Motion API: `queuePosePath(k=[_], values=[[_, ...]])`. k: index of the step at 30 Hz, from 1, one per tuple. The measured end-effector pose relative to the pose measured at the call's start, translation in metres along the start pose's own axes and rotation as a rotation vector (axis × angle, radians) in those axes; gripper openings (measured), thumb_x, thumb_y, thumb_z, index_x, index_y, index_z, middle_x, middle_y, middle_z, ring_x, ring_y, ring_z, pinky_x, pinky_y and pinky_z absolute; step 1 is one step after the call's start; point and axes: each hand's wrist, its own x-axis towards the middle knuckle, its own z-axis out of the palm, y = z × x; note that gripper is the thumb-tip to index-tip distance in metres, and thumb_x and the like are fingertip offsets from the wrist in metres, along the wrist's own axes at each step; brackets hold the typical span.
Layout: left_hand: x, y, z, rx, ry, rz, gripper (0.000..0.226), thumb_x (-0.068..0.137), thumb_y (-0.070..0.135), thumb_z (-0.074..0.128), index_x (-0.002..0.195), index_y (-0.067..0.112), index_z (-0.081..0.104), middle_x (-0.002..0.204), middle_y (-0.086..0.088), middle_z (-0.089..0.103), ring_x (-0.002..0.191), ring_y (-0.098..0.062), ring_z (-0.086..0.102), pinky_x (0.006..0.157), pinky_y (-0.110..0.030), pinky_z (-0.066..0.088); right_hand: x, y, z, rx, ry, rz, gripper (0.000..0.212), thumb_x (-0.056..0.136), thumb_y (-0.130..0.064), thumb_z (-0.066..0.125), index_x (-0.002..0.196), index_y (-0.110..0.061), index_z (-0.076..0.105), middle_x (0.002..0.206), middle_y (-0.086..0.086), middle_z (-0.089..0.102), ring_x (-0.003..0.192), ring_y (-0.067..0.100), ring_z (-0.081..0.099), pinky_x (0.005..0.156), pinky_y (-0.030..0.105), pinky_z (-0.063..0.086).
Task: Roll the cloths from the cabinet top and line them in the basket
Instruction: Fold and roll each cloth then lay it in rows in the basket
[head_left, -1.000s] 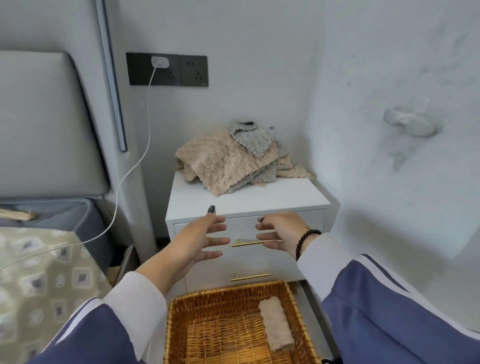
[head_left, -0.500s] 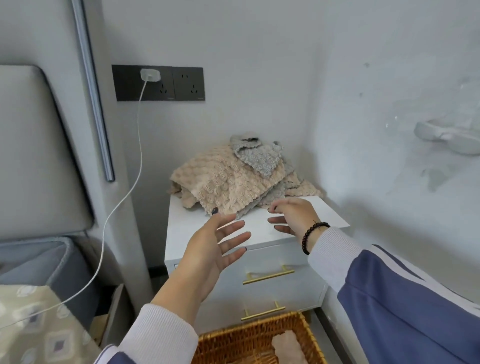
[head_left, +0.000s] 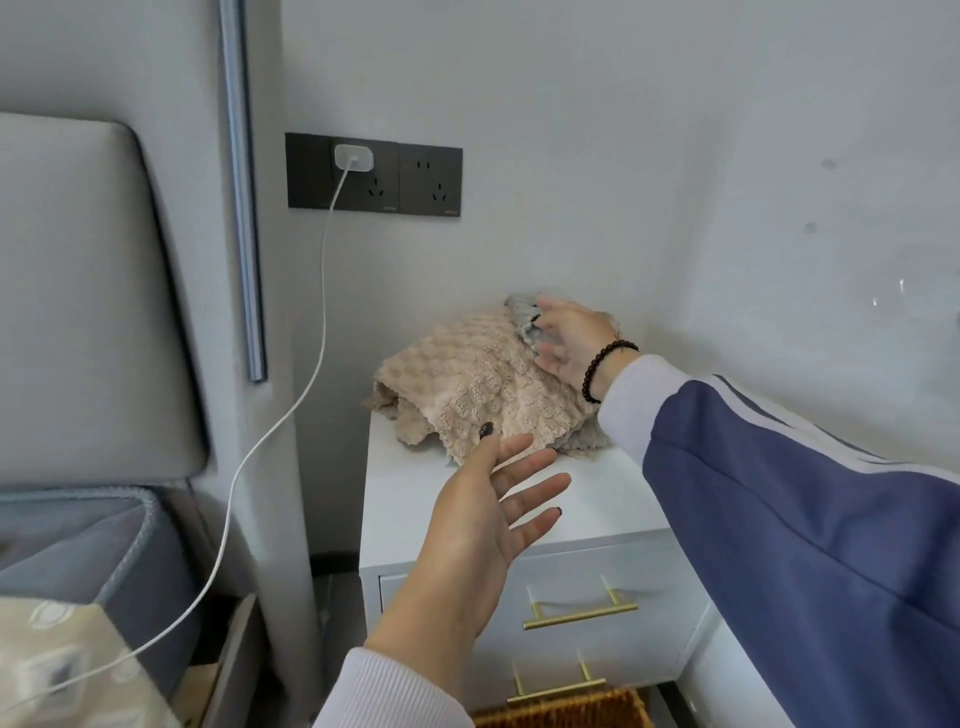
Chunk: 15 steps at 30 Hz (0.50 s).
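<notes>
The cloths (head_left: 483, 384) lie in a loose heap at the back of the white cabinet top (head_left: 587, 493), a beige one draped over the rest and a grey cloth (head_left: 522, 306) poking out at the rear by the wall. Because the pieces overlap, lifting one could drag its neighbours along and tip them off the left edge or down behind the cabinet; a grab that takes two layers would also spoil the roll. The right hand (head_left: 569, 340) reaches over the heap, palm down, fingers spread and resting on the beige and grey cloths, gripping nothing yet as far as can be seen. The left hand (head_left: 488, 506) hovers in front of the heap, palm turned inward, fingers straight and apart, empty. Only the basket (head_left: 566, 714) rim shows, on the floor below the drawers.
</notes>
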Motion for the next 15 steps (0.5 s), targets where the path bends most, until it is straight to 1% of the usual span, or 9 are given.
queuePosePath(k=[2, 5, 7, 9, 11, 12, 13, 14, 15], values=[[0.002, 0.000, 0.001, 0.032, -0.001, 0.007, 0.038, 0.103, 0.037, 0.034, 0.113, 0.015, 0.063, 0.102, -0.003, 0.075, 0.093, -0.022, 0.072, 0.077, -0.036, 0.055, 0.006, -0.002, 0.006, 0.007, 0.006, -0.007, 0.033, 0.086, -0.004, 0.055, 0.109, -0.026, 0.066, 0.107, 0.001, 0.057, 0.096, 0.017, 0.052, 0.071, 0.027, 0.051], [0.004, 0.001, 0.001, 0.048, 0.009, 0.015, 0.037, 0.103, 0.037, 0.033, 0.113, 0.015, 0.063, 0.101, -0.002, 0.075, 0.091, -0.021, 0.072, 0.077, -0.035, 0.055, 0.007, -0.001, 0.015, -0.062, -0.015, 0.041, 0.033, 0.087, -0.005, 0.057, 0.113, -0.023, 0.066, 0.102, -0.002, 0.054, 0.084, 0.014, 0.048, 0.065, 0.024, 0.046], [0.005, 0.000, 0.002, 0.053, 0.006, 0.013, 0.037, 0.104, 0.036, 0.033, 0.113, 0.016, 0.062, 0.101, -0.002, 0.075, 0.091, -0.020, 0.072, 0.078, -0.034, 0.055, 0.006, 0.001, 0.019, -0.107, -0.041, 0.068, 0.024, 0.085, -0.007, 0.063, 0.108, -0.016, 0.064, 0.104, 0.001, 0.052, 0.084, 0.014, 0.047, 0.062, 0.023, 0.042], [0.003, -0.002, 0.003, 0.074, -0.014, 0.008, 0.036, 0.103, 0.036, 0.033, 0.113, 0.016, 0.062, 0.101, -0.002, 0.075, 0.091, -0.020, 0.072, 0.079, -0.034, 0.055, 0.005, 0.002, 0.020, -0.138, -0.041, 0.039, 0.023, 0.083, -0.006, 0.068, 0.104, -0.012, 0.062, 0.101, 0.000, 0.053, 0.087, 0.013, 0.050, 0.061, 0.021, 0.042], [0.002, -0.006, 0.005, 0.101, -0.027, -0.003, 0.035, 0.103, 0.036, 0.034, 0.113, 0.017, 0.061, 0.100, -0.001, 0.075, 0.091, -0.019, 0.072, 0.078, -0.033, 0.055, 0.004, -0.001, 0.015, -0.141, -0.022, -0.042, 0.021, 0.079, -0.003, 0.070, 0.095, -0.014, 0.063, 0.090, -0.001, 0.056, 0.075, 0.010, 0.051, 0.059, 0.021, 0.043], [0.002, -0.007, 0.005, 0.113, -0.031, -0.009, 0.035, 0.103, 0.036, 0.034, 0.114, 0.017, 0.061, 0.100, -0.001, 0.075, 0.091, -0.019, 0.072, 0.078, -0.033, 0.055, 0.003, -0.002, 0.011, -0.147, -0.008, -0.094, 0.025, 0.078, -0.001, 0.070, 0.099, -0.013, 0.064, 0.093, 0.000, 0.058, 0.077, 0.011, 0.052, 0.064, 0.021, 0.046], [0.002, -0.008, 0.004, 0.122, -0.032, -0.012, 0.034, 0.103, 0.036, 0.035, 0.114, 0.017, 0.061, 0.100, -0.001, 0.075, 0.091, -0.019, 0.072, 0.078, -0.033, 0.055, 0.000, -0.004, 0.005, -0.165, 0.013, -0.146, 0.036, 0.078, 0.001, 0.069, 0.112, -0.009, 0.063, 0.105, 0.002, 0.060, 0.090, 0.012, 0.055, 0.075, 0.022, 0.048], [0.001, -0.008, 0.004, 0.124, -0.031, -0.012, 0.034, 0.102, 0.036, 0.035, 0.114, 0.017, 0.061, 0.099, -0.001, 0.075, 0.091, -0.019, 0.072, 0.079, -0.034, 0.055, -0.004, -0.006, -0.002, -0.190, 0.036, -0.195, 0.049, 0.078, 0.002, 0.068, 0.125, -0.006, 0.057, 0.120, 0.003, 0.058, 0.104, 0.013, 0.054, 0.084, 0.021, 0.047], [0.001, -0.008, 0.004, 0.123, -0.027, -0.011, 0.034, 0.102, 0.035, 0.036, 0.113, 0.016, 0.062, 0.099, -0.001, 0.075, 0.091, -0.020, 0.072, 0.081, -0.035, 0.055, -0.011, -0.008, -0.008, -0.202, 0.049, -0.238, 0.058, 0.080, 0.003, 0.067, 0.134, -0.005, 0.051, 0.131, 0.003, 0.054, 0.112, 0.013, 0.054, 0.087, 0.019, 0.047]])
